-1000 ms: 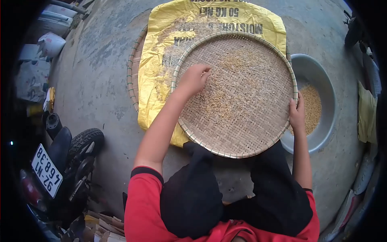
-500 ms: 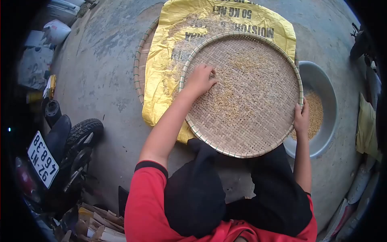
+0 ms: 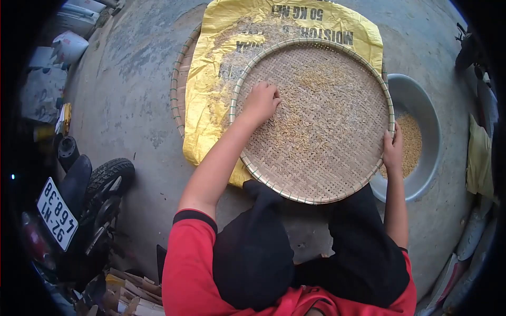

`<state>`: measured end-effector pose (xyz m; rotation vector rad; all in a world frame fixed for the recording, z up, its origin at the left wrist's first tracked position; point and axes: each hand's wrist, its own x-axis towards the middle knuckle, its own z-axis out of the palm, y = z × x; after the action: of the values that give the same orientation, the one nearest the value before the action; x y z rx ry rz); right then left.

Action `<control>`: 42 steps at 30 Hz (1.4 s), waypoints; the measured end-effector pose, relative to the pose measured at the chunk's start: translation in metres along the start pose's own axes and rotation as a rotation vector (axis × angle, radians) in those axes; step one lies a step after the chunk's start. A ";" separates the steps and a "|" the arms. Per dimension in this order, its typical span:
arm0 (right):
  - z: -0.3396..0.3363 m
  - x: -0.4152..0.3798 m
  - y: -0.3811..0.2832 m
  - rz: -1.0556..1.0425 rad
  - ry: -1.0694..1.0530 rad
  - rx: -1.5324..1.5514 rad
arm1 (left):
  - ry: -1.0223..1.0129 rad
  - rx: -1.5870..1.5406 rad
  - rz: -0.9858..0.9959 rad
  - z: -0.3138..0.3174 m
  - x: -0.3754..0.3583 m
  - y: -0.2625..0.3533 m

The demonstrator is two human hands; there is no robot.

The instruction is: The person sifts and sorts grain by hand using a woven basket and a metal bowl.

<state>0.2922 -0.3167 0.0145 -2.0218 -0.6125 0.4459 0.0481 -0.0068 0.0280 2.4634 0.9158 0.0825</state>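
A round woven bamboo tray point(image 3: 327, 174) lies over my knees, with yellow-brown grains point(image 3: 295, 131) scattered across its surface. On the tray's left part, my left hand point(image 3: 262, 102) is over the grains with fingers curled together; anything between the fingertips is too small to make out. My right hand point(image 3: 392, 150) grips the tray's right rim, thumb on top. Under the tray's far left side is a yellow printed sack point(image 3: 203, 116) with husks and grains on it. To the right stands a metal basin point(image 3: 429, 121) holding more grains point(image 3: 411, 145).
Another woven tray point(image 3: 182, 79) shows beneath the sack's left edge. A motorbike point(image 3: 79, 210) stands at the left, with flattened cardboard point(image 3: 132, 292) below it. White bags point(image 3: 71, 47) are at the upper left; a yellow cloth or sack point(image 3: 479, 158) is at the right.
My left hand's fingers have drawn in closer together over the grains. The view has shifted slightly; my right hand stays on the rim.
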 end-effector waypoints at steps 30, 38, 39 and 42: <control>-0.002 0.000 -0.008 0.008 -0.002 -0.022 | -0.136 -0.469 0.413 -0.082 0.020 0.122; 0.001 -0.001 -0.002 -0.010 0.024 0.013 | -0.030 -0.052 0.012 -0.027 -0.002 -0.025; 0.001 0.000 -0.001 0.014 0.015 -0.008 | -0.023 -0.130 -0.013 -0.026 0.000 -0.024; -0.001 -0.001 -0.004 -0.027 0.004 -0.027 | 0.020 -0.057 0.024 -0.022 0.001 -0.021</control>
<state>0.2907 -0.3161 0.0183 -2.0371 -0.6457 0.4198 0.0312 0.0165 0.0370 2.4254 0.8802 0.1402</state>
